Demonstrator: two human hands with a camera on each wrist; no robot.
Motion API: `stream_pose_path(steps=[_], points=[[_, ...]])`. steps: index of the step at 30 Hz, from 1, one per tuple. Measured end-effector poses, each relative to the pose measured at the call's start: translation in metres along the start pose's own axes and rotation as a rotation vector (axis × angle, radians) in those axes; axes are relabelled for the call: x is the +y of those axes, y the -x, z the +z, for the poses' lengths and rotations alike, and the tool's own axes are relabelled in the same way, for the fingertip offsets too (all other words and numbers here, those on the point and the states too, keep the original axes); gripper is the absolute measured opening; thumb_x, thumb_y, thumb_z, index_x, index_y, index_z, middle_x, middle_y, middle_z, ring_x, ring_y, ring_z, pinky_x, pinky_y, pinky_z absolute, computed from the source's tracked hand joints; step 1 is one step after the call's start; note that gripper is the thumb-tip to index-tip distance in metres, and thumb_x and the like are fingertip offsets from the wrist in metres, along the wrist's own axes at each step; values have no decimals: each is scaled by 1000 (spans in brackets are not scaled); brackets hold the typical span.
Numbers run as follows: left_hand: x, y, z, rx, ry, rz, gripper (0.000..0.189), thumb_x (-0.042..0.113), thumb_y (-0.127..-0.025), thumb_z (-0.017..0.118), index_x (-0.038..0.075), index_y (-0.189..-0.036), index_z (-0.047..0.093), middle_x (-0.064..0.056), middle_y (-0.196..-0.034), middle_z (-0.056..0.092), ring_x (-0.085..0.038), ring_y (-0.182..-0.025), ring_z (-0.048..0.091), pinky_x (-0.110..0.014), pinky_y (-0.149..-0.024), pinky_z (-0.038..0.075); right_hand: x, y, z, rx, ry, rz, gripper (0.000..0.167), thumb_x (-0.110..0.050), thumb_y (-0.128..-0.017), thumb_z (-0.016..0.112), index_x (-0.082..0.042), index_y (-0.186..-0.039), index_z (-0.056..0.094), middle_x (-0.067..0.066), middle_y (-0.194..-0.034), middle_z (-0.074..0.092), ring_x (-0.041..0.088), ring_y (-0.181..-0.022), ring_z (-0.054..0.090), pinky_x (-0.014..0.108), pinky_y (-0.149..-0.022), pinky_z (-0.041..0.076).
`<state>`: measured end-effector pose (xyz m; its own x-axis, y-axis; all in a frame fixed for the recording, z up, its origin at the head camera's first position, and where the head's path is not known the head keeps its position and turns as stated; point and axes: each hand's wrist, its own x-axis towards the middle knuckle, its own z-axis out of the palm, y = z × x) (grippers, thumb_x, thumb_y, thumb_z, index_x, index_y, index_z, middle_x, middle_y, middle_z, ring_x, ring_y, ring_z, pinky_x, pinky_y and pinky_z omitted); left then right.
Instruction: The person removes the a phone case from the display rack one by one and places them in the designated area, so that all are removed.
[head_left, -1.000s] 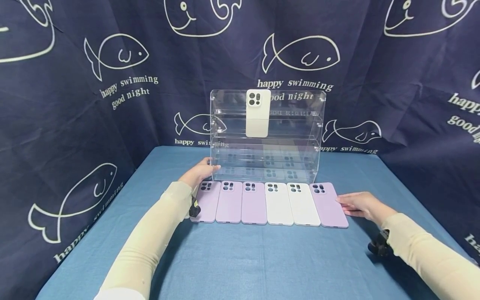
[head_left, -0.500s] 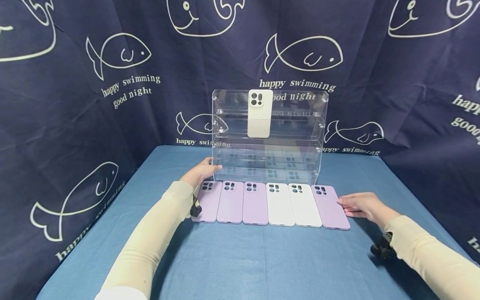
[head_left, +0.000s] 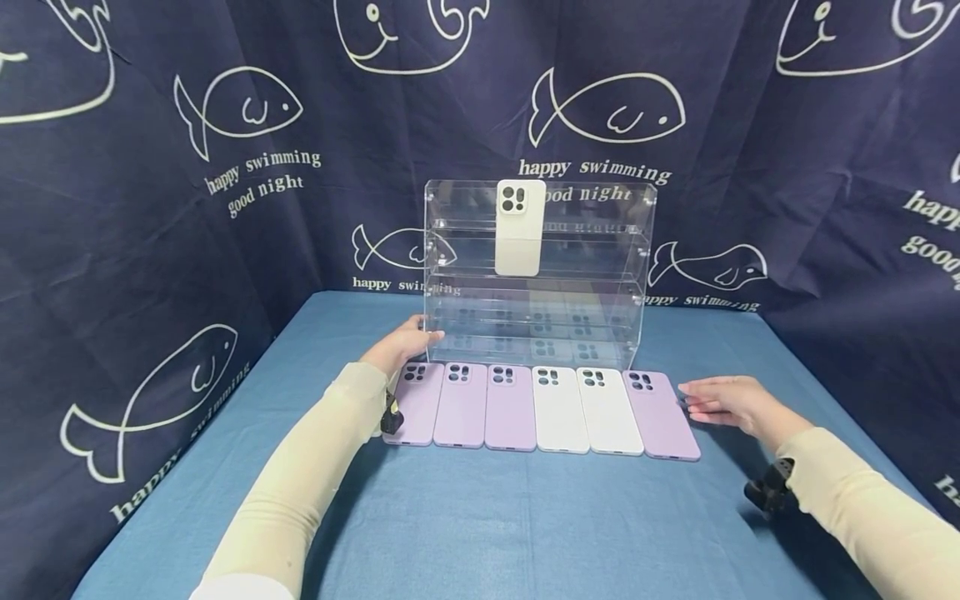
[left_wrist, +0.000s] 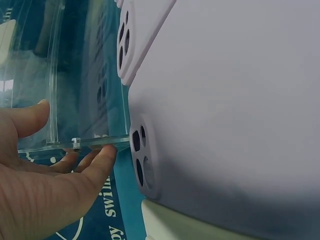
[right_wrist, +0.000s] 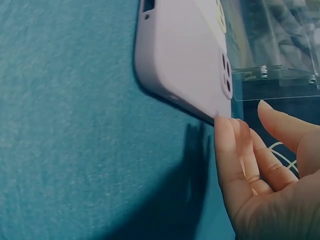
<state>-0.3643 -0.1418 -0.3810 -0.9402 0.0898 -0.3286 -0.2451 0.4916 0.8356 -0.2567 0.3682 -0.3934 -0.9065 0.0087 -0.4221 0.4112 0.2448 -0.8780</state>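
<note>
A clear acrylic display rack (head_left: pixel 592 258) with stepped shelves stands at the middle of the table. My left hand (head_left: pixel 405 342) grips its left side panel, thumb on the inner side and fingers outside in the left wrist view. In front of the rack lies a row of phone cases: three purple ones (head_left: pixel 459 417) at left, two white ones (head_left: pixel 562 421), then a purple phone case (head_left: pixel 663 421) at the right end. My right hand (head_left: pixel 738 407) is beside that last case, fingers extended with tips right at its edge, holding nothing. A white phone case (head_left: pixel 519 237) leans upright on the upper shelf.
A blue cloth (head_left: pixel 480 525) covers the table. Dark blue curtains (head_left: pixel 420 133) with white fish drawings surround it at the back and sides. Black wrist cameras (head_left: pixel 768 487) sit under the cream sleeves.
My right hand has drawn slightly right, off the end purple case, its fingers loosening. The left hand keeps its grip on the rack. The view shifted a little early on.
</note>
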Motion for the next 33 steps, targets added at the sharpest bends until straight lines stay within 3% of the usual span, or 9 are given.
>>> stream_pose_path(steps=[4, 9, 11, 17, 23, 27, 33], points=[[1, 0, 0, -6, 11, 4, 74, 30, -100, 54, 12, -156, 10, -19, -161, 13, -36, -146, 23, -50, -124, 19, -3, 0, 1, 13, -9, 0, 11, -19, -90, 71, -11, -96, 72, -5, -81, 71, 11, -75, 69, 31, -77, 64], [3, 1, 2, -20, 41, 1, 73, 26, -100, 55, 10, -156, 10, -19, -161, 13, -36, -144, 29, -47, -123, 24, -3, 1, 1, 9, -10, -20, 47, -17, -91, 70, 9, -127, 54, -3, -83, 71, 11, -75, 70, 31, -77, 64], [3, 0, 3, -28, 63, -8, 73, 25, -99, 55, 11, -156, 11, -18, -161, 13, -35, -142, 33, -46, -123, 27, -3, 0, -1, 4, -20, -33, 53, -16, -92, 68, 13, -132, 47, -2, -84, 72, 12, -76, 71, 31, -77, 64], [3, -3, 1, -26, 117, -28, 74, 22, -99, 57, 12, -156, 11, -17, -161, 12, -35, -142, 33, -45, -122, 29, -11, 1, 1, 3, -20, -66, 59, -15, -93, 66, 15, -136, 39, -2, -86, 72, 12, -79, 71, 30, -79, 63], [2, -5, 1, 7, 166, -27, 74, 16, -97, 58, 9, -155, 14, -16, -160, 16, -33, -143, 31, -42, -121, 32, -17, 2, 1, -26, -63, -102, 22, -13, -93, 66, -1, -111, 60, -1, -85, 71, 12, -78, 71, 28, -78, 63], [3, -3, 3, 22, 205, -24, 75, 14, -95, 60, 8, -155, 15, -15, -160, 18, -32, -144, 30, -41, -121, 32, -19, 2, 0, -28, -95, -107, 2, -13, -93, 66, -12, -93, 67, -1, -83, 71, 12, -78, 71, 28, -79, 63], [3, -2, 4, 27, 211, -8, 76, 16, -95, 60, 7, -155, 15, -16, -160, 18, -33, -143, 31, -41, -121, 31, -24, 0, -3, -18, -123, -121, 16, -13, -91, 68, -23, -79, 68, -4, -81, 72, 12, -79, 72, 29, -82, 63]])
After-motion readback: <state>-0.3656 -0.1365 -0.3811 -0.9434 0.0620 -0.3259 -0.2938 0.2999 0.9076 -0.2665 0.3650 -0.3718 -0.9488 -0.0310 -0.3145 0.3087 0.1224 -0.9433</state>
